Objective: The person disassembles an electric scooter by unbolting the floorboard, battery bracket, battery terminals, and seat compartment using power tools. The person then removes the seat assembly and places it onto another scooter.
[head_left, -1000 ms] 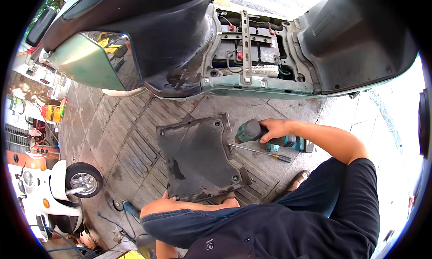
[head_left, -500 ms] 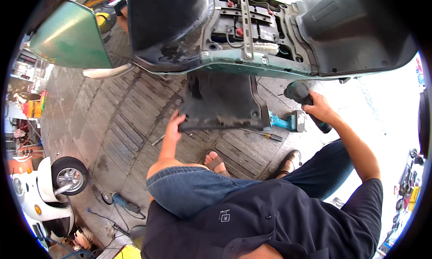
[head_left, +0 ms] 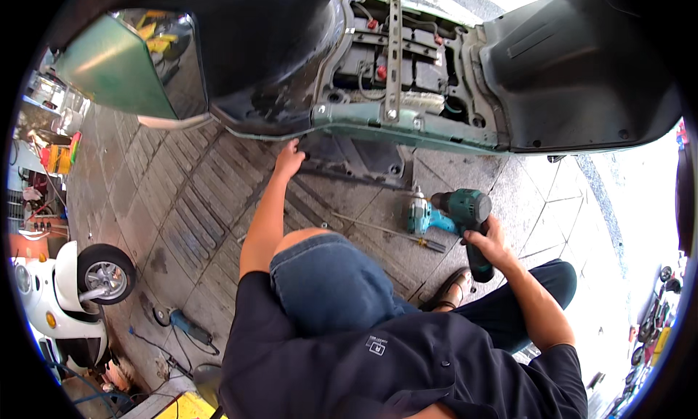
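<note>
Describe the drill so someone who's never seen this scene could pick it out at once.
Start at the big green scooter across the top, then drop to the paving below its right half. There the person's right hand grips a dark green and black drill. The power tool just left of it is brighter teal and in nobody's grip.

This looks like an outdoor scooter repair spot: grooved paving (head_left: 171, 226), a green scooter (head_left: 429, 137) opened to its batteries (head_left: 430, 76), a drill (head_left: 467, 205), screwdriver (head_left: 435, 245) and grinder (head_left: 192, 327) around, another white scooter (head_left: 67, 297) nearby.
</note>
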`<action>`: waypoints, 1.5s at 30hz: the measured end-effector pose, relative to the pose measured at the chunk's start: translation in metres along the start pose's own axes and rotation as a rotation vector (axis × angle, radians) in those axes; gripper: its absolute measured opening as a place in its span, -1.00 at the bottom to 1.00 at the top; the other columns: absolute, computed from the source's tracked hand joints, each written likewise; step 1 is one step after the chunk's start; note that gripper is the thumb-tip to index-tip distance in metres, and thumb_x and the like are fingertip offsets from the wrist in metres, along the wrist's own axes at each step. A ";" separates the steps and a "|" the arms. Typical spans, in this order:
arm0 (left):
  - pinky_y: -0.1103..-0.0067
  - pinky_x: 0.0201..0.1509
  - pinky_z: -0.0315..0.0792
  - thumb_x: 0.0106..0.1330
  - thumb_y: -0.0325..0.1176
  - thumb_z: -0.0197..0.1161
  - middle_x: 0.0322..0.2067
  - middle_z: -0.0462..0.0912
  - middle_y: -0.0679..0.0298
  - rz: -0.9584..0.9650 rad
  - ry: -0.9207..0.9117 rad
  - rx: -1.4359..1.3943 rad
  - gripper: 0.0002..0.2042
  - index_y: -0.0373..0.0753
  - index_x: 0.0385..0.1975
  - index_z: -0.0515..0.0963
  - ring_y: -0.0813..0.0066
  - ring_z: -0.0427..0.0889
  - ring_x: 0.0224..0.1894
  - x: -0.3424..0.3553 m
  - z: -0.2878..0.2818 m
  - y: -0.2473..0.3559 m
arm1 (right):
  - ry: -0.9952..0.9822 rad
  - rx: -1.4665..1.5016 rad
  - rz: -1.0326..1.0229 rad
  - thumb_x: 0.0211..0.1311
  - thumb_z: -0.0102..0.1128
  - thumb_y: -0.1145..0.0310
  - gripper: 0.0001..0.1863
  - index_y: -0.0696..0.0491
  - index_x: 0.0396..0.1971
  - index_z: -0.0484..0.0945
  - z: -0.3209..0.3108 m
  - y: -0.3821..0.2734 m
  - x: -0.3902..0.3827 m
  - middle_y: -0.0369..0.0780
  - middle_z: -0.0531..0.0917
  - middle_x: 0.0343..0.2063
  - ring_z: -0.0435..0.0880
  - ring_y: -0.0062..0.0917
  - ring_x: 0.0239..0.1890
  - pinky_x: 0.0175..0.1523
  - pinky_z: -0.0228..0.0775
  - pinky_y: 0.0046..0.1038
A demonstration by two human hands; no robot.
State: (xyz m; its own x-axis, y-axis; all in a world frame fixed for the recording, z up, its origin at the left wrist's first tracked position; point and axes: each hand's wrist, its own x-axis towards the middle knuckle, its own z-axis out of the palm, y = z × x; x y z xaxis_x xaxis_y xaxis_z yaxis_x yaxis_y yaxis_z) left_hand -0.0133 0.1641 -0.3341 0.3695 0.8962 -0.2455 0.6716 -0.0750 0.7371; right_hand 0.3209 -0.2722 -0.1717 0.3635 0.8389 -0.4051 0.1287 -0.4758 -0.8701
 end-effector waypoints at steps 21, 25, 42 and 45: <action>0.34 -0.02 0.48 -0.19 0.06 0.47 -0.23 0.65 -0.09 0.206 -0.325 0.224 -0.27 -0.25 0.02 0.54 0.01 0.64 -0.12 -0.141 -0.018 0.049 | -0.373 -0.428 -0.117 0.02 0.21 0.02 -0.43 0.03 0.01 0.50 0.218 0.024 0.126 -0.04 0.62 -0.08 0.56 -0.10 0.02 0.07 0.42 -0.24; 0.34 -0.05 0.48 -0.15 0.07 0.45 -0.23 0.66 -0.08 0.189 -0.357 0.291 -0.30 -0.25 -0.01 0.54 0.00 0.64 -0.13 -0.126 -0.056 0.031 | -0.179 -0.875 -0.077 0.07 0.15 0.07 -0.55 -0.07 -0.04 0.51 0.145 0.025 0.118 -0.08 0.62 -0.08 0.60 -0.15 -0.06 0.01 0.45 -0.17; 0.40 0.14 0.38 0.20 -0.18 0.27 0.02 0.58 0.07 0.255 -0.304 0.443 -0.55 -0.17 0.09 0.50 0.18 0.53 0.11 -0.065 -0.069 -0.035 | -0.034 -1.011 -0.015 -0.14 0.42 0.28 -0.16 0.07 0.21 0.21 0.059 0.116 0.101 -0.06 0.53 -0.01 0.50 -0.17 0.08 0.15 0.36 -0.23; 0.45 0.00 0.47 0.22 -0.25 0.23 -0.11 0.66 0.11 0.100 -0.039 -0.023 -0.66 -0.24 -0.04 0.56 0.26 0.65 -0.10 -0.093 -0.084 -0.027 | -0.025 -0.985 0.018 -0.15 0.41 0.33 -0.13 0.00 0.25 0.19 0.063 0.122 0.107 -0.10 0.52 0.02 0.49 -0.18 0.10 0.16 0.36 -0.24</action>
State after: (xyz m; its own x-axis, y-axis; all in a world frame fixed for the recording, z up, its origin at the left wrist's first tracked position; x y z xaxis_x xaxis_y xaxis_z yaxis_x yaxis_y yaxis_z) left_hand -0.1195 0.1194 -0.2787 0.4588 0.8672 -0.1936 0.6151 -0.1528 0.7735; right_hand 0.3170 -0.2238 -0.3384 0.3546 0.8293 -0.4318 0.8388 -0.4862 -0.2449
